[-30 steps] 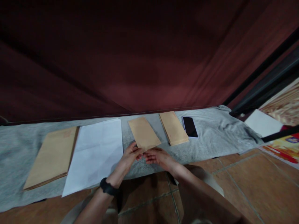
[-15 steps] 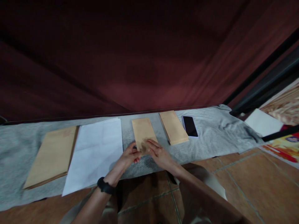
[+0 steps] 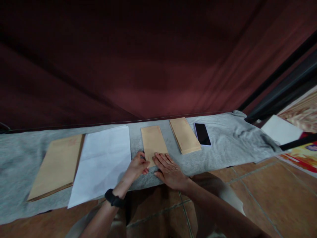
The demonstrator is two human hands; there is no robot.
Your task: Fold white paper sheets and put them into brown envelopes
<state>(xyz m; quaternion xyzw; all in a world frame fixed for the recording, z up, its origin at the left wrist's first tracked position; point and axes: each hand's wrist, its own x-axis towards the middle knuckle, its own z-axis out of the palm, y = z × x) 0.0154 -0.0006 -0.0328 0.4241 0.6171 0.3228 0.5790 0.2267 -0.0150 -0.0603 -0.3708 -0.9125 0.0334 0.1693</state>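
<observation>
Both forearms are extended from the lower frame toward centre; the left hand [image 3: 137, 167] is curled, the right hand [image 3: 170, 169] laid flat, fingers spread.

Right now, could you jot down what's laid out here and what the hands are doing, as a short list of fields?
surface: grey cloth spread on a tiled floor
left hand: fingertips on the near left corner of the small envelope
right hand: flat, palm down, on that envelope's near end
left of it: white sheet, then a large envelope stack
right of it: second envelope stack, then a dark-screened phone
wrist: black band on the left arm
backdrop: dark red curtain
</observation>
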